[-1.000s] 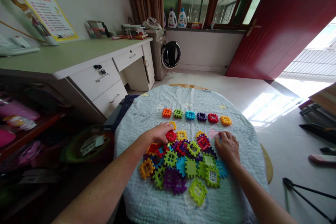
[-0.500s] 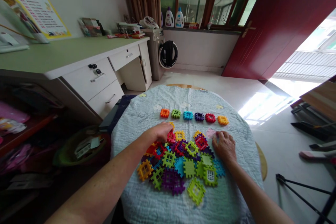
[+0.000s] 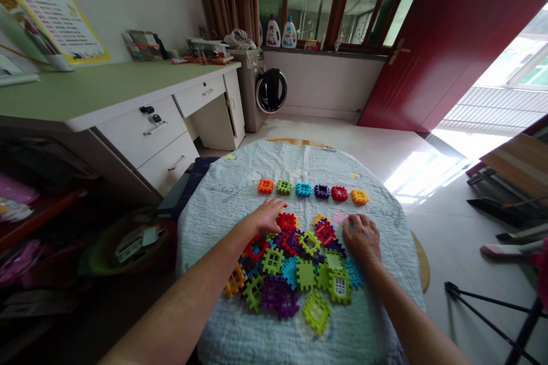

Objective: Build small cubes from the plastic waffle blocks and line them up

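Note:
Interlocking plastic building blocks, square and window-patterned, form a loose heap on the cloth. At its far left edge is my left hand point(image 3: 268, 216), fingers stretched and apart, close by a red block point(image 3: 287, 220); whether it touches the block I cannot tell. My right hand point(image 3: 363, 237) rests palm down on the cloth to the right of the heap, fingers loosely spread, holding nothing. Nearest it are a red block point(image 3: 325, 232) and a blue block point(image 3: 353, 272). Closer to me lie a lime green block point(image 3: 317, 312) and a purple block point(image 3: 280, 296).
Beyond the heap, several blocks stand in a spaced row, from an orange block point(image 3: 266, 185) to a yellow block point(image 3: 359, 197). A pale blue cloth point(image 3: 231, 199) covers the round table. A desk point(image 3: 128, 88) is at left, a tripod leg point(image 3: 483, 299) at right.
My left hand has opened out and turned slightly. A red block now shows beside its fingers, where a yellow one showed before. My right hand stays in place; the view has shifted slightly.

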Tool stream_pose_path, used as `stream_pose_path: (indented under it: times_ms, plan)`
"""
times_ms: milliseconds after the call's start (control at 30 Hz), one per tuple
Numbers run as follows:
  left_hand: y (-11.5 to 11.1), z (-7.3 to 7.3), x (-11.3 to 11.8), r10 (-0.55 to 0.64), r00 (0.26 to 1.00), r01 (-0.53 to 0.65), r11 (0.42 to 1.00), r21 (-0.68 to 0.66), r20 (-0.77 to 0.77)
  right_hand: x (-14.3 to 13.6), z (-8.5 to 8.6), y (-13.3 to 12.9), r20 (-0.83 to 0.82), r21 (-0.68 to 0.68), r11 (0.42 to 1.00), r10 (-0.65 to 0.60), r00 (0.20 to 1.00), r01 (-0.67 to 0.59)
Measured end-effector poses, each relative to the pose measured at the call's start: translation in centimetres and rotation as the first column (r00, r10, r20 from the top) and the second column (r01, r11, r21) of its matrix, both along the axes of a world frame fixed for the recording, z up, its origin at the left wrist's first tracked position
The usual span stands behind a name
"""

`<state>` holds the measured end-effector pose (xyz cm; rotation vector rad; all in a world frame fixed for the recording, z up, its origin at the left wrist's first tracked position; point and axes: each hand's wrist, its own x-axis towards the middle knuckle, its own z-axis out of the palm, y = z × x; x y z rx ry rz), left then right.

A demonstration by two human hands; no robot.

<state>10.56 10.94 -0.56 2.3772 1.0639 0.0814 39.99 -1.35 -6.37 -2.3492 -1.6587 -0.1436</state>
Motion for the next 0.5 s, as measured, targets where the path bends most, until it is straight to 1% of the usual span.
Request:
stream_pose_path:
  times_ms: [100,167,200,233,300,333,400,467,500]
  plan:
    - [0.1,-0.1,-2.4,0.119,0.983,-0.126,0.991,0.041,0.139,0.0,-0.1,0.1,-0.013,0.005,1.0,-0.004,1.0,0.004]
    - [0.2,-0.8,-4.3,0.245,0.956,-0.262,0.96,0.094,0.159,0.2,-0.3,0.1,-0.026,0.009,1.0,-0.004,1.0,0.004]
    - [0.2,-1.3,-5.3,0.335,0.932,-0.353,0.927,0.128,0.139,0.4,-0.4,0.1,-0.035,0.011,1.0,-0.004,0.999,0.004]
    - [0.1,-1.9,-6.2,0.43,0.896,-0.444,0.88,0.17,0.114,0.6,-0.6,0.1,-0.049,0.014,1.0,-0.004,0.999,0.005]
    - [-0.2,-3.2,-7.8,0.569,0.818,-0.57,0.785,0.243,0.082,0.8,-0.6,0.1,-0.088,0.023,1.0,-0.012,0.996,0.014]
    - [-0.4,-3.7,-8.4,0.609,0.789,-0.604,0.749,0.273,0.077,0.7,-0.5,0.1,-0.107,0.037,0.999,-0.017,0.994,0.021]
    - [-0.7,-4.6,-9.2,0.634,0.768,-0.626,0.712,0.318,0.09,-0.1,0.3,0.4,-0.141,0.101,0.995,0.007,0.99,0.007]
    - [-0.9,-5.1,-9.6,0.622,0.773,-0.623,0.702,0.345,0.128,-1.9,1.6,1.1,-0.175,0.179,0.979,0.126,0.977,-0.094]
    - [-0.9,-5.3,-9.7,0.612,0.776,-0.621,0.702,0.347,0.15,-3.3,2.4,1.6,-0.199,0.204,0.962,0.223,0.954,-0.183]
